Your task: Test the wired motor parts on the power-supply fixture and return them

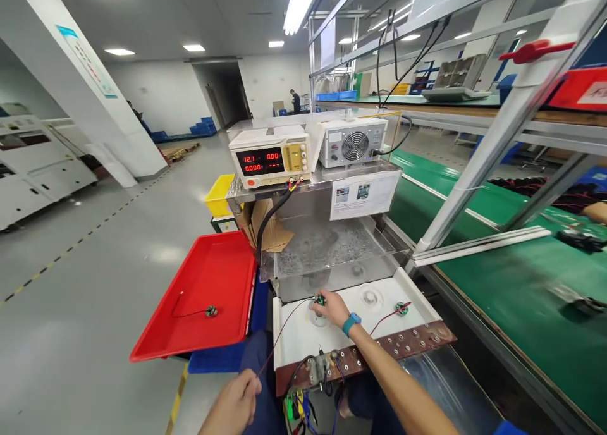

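With fingers closed, my right hand (334, 308) grips a small round green circuit board (320, 300) over a clear disc (318, 316) on the white work tray (296, 341). A thin dark red wire (283, 331) runs from that board down to my left hand (236, 398), which pinches it near its end. To the right on the same white tray lies a second round board (401, 308) with its own wire. Along the tray's near edge runs a brown terminal strip (396, 348) with metal studs and cables.
On the left, a red tray (208, 264) holds another round board (211, 311) with a wire. A power supply (270, 158) with lit red digits stands on the metal shelf behind. A green conveyor (474, 283) and slanted white post (497, 138) border the right side.
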A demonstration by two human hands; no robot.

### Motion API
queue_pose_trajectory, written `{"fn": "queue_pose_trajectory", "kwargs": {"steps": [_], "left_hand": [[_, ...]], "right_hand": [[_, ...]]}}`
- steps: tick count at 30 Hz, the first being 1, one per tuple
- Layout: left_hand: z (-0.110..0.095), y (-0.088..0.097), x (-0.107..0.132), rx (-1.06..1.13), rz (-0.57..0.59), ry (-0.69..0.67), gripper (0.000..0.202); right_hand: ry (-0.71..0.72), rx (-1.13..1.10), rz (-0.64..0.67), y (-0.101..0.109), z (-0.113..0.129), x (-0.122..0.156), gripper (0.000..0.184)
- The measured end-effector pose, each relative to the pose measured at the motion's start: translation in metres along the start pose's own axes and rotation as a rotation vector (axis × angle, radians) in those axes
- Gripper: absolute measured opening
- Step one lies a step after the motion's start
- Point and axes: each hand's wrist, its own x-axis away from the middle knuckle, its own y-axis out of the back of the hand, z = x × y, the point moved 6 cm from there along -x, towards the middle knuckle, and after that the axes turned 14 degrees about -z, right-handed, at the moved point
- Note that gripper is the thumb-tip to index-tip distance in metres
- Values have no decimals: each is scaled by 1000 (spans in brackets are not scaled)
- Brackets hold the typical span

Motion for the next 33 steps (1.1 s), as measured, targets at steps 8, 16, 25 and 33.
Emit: {"fn": "queue_pose_trajectory", "kwargs": {"steps": [8,16,25,33], "left_hand": [[-17,-83,34,677,413,356,58],[-83,-101,30,922,401,329,37],[-78,-110,0,886,221,286,45],[-82,-126,-42,491,16,-26,51]], "right_hand": [[169,171,71,-13,-10,9,36],[144,384,67,-11,-3,11,48],[159,337,147,-17,-8,12,44],[154,324,160,-22,-15,7,30]]}}
